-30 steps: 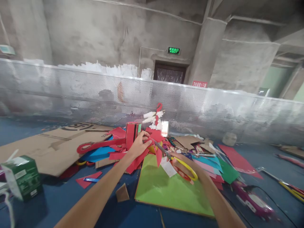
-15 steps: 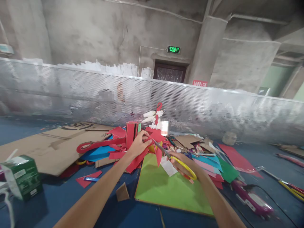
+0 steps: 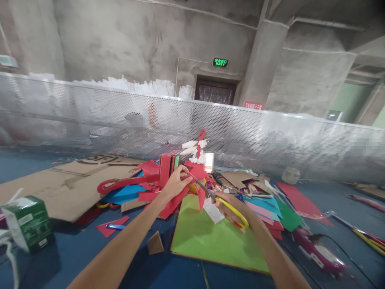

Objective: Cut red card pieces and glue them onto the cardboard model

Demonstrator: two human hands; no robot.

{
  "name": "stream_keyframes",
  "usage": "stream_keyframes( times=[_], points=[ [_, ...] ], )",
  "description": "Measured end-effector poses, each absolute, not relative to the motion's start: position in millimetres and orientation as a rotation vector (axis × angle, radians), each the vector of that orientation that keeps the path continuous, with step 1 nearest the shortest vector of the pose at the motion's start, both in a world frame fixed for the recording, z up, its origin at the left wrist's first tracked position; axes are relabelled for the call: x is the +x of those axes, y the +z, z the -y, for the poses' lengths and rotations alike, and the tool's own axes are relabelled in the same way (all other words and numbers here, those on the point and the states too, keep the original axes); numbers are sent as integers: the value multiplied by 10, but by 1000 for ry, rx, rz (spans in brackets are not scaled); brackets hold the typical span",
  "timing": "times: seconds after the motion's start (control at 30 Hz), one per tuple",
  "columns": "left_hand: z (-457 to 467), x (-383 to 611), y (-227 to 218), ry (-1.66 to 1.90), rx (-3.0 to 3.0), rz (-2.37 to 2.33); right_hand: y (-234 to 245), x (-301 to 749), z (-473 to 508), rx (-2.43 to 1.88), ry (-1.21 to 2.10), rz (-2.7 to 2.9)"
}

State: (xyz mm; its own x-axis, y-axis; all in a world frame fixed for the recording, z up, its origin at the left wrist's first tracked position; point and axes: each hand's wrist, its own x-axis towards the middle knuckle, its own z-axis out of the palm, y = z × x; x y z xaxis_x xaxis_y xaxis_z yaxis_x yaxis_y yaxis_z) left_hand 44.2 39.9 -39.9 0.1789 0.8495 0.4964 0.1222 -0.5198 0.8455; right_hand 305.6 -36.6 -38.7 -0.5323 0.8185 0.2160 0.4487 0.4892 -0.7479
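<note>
My left hand [image 3: 179, 181] pinches a piece of red paper [image 3: 201, 197], part of which hangs down in a point above a green board [image 3: 216, 245]. Yellow-handled scissors [image 3: 233, 210] are gripped in my right hand [image 3: 226, 204]. Their blades reach up and left to the red paper, close by my left fingertips; whether the blades are apart is hard to make out. Just under the scissors, a white paper piece [image 3: 214, 212] lies on the board.
Flat cardboard [image 3: 69, 192] and a green box [image 3: 28, 224] lie to the left, with a blue cutter [image 3: 116, 226] nearer. A red cardboard form [image 3: 167, 170] stands beside my left hand. Coloured sheets [image 3: 288, 214] and a purple device [image 3: 320, 251] with a cable are at right.
</note>
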Motion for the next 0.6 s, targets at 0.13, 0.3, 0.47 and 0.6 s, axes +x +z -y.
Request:
stream_keyframes(
  times=[0.13, 0.3, 0.47, 0.6],
  points=[
    [-406, 435, -399, 1387, 1788, -913, -401, 3064, 366, -1048, 843, 2178],
    [-401, 438, -384, 1405, 1810, -909, -386, 3066, 383, -1030, 851, 2229],
    [-383, 446, -379, 1379, 1847, -891, -352, 3048, 426, -1011, 920, 2210],
    [-381, 452, -386, 1385, 1846, -899, -339, 3031, 431, -1007, 921, 2211]
  ],
)
